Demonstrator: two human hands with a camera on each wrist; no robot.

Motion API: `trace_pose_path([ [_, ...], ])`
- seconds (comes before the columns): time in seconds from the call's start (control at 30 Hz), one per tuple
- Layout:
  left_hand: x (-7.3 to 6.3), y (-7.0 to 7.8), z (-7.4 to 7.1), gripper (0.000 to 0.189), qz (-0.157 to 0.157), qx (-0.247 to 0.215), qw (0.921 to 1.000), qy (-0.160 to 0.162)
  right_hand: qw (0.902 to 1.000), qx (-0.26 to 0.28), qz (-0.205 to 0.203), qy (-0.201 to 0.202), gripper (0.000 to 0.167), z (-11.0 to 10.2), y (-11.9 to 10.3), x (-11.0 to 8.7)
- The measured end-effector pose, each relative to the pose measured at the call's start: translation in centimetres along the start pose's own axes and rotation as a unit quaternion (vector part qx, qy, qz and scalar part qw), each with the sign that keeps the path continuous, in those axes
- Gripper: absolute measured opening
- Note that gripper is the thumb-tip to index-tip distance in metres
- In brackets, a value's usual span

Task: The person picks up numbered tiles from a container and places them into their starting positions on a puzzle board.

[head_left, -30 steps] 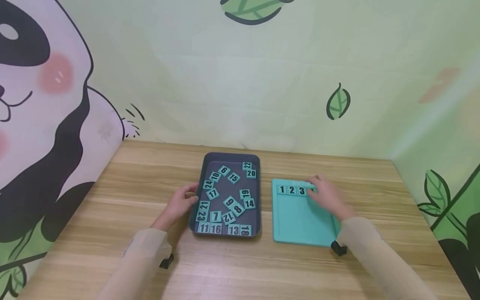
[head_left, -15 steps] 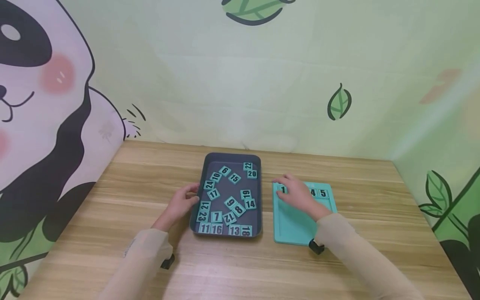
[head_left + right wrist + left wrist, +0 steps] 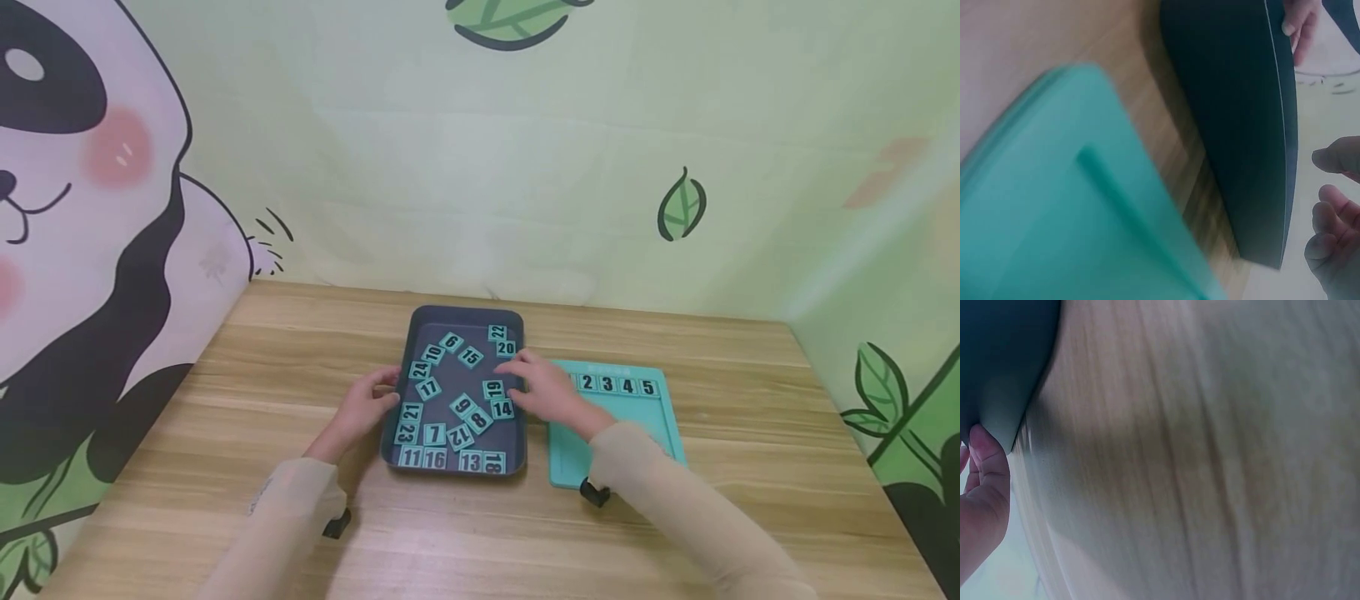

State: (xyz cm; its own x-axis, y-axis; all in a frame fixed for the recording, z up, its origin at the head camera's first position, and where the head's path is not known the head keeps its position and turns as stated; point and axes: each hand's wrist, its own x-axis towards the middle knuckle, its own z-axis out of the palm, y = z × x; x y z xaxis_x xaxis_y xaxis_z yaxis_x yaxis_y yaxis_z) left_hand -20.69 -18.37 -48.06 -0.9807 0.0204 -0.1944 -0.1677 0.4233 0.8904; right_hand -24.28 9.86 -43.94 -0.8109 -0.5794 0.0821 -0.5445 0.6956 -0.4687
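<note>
A dark shallow tray [image 3: 465,312] holds several loose teal number tiles, lying at different angles. My left hand [image 3: 358,417] holds the tray's left rim, thumb at the edge. The left wrist view shows a fingertip [image 3: 984,439] against the outer wall. Over the tray's right rim reaches my right hand [image 3: 551,390], fingers spread with nothing between them. Its fingertips are near tile 19 [image 3: 492,389], tile 14 [image 3: 502,409] and tile 20 [image 3: 506,349]. To the right lies a teal board [image 3: 641,412]; tiles 2 to 5 [image 3: 607,384] sit in its top row, the first spot mostly hidden.
Both the tray and the board rest on a wooden table [image 3: 300,333]. A patterned wall [image 3: 465,183] with a panda and leaves stands behind the table's far edge. A narrow strip of wood separates tray from board.
My right hand has moved left, from the right of the board's top row, past tile 1, to over the tray's right side. Tiles 4 and 5 came into sight. My left hand stays put.
</note>
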Motion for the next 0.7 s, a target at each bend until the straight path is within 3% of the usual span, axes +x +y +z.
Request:
trace_pose_path([
  [0.23,0.0,-0.1,0.0,0.045,-0.003,0.000,1.0000,0.002,0.9979,-0.017,-0.045,-0.042,0.035,1.5,-1.5,1.5],
  [0.53,-0.1,0.0,0.0,0.045,-0.005,0.003,1.0000,0.003,0.9903,-0.052,-0.042,-0.122,0.039,3.3,-2.6,2.8],
  [0.7,-0.1,0.0,-0.1,0.045,-0.004,0.003,1.0000,0.003,0.9881,-0.063,-0.036,-0.136,0.037,4.0,-3.1,3.3],
])
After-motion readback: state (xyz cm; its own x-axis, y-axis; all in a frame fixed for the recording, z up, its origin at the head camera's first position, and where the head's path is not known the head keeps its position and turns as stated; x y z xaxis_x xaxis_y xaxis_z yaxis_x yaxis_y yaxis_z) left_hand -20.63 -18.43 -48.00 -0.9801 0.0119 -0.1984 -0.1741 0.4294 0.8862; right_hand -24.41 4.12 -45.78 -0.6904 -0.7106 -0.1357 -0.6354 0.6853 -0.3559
